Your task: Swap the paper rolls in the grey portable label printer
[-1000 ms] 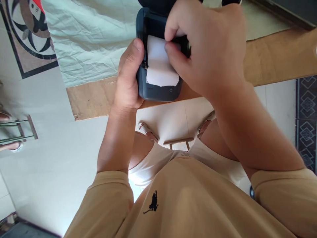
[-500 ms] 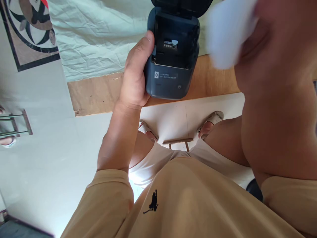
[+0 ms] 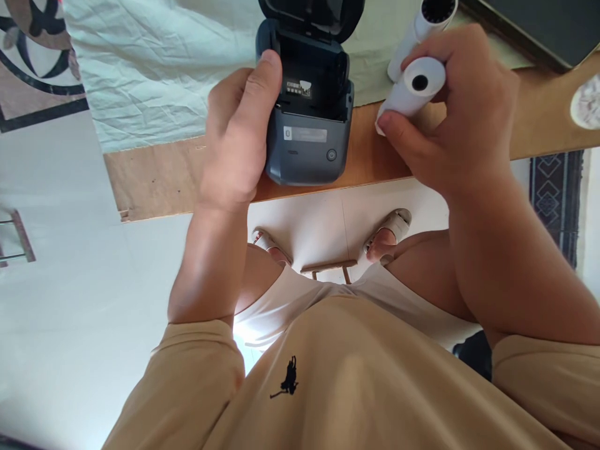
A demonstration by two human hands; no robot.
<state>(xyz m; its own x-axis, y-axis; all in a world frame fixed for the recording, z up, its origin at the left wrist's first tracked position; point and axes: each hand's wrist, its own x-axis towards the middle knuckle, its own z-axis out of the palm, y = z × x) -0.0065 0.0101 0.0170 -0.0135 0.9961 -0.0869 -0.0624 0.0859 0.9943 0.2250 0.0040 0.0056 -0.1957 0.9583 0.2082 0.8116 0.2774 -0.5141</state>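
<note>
My left hand (image 3: pixel 237 134) grips a small dark grey printer (image 3: pixel 307 140) by its left side, thumb on the top edge. The printer's lid (image 3: pixel 312 15) is flipped up and its paper bay is empty. My right hand (image 3: pixel 464 109) holds a white paper roll (image 3: pixel 412 90) just right of the printer, the roll's hollow core facing me, fingers wrapped round it. The printer rests at the front edge of a wooden table (image 3: pixel 154 181).
A second white roll (image 3: pixel 424 28) lies behind my right hand. A crumpled pale cloth (image 3: pixel 159 69) covers the table's back. A dark flat object (image 3: pixel 539 25) sits at the top right. Below the table edge are white floor tiles, my sandalled feet (image 3: pixel 389 234) and a patterned rug (image 3: pixel 553 200).
My right hand pulled the paper roll out of the printer's bay, swung it up to the right, and now holds it beside the printer. The bay went from filled to empty.
</note>
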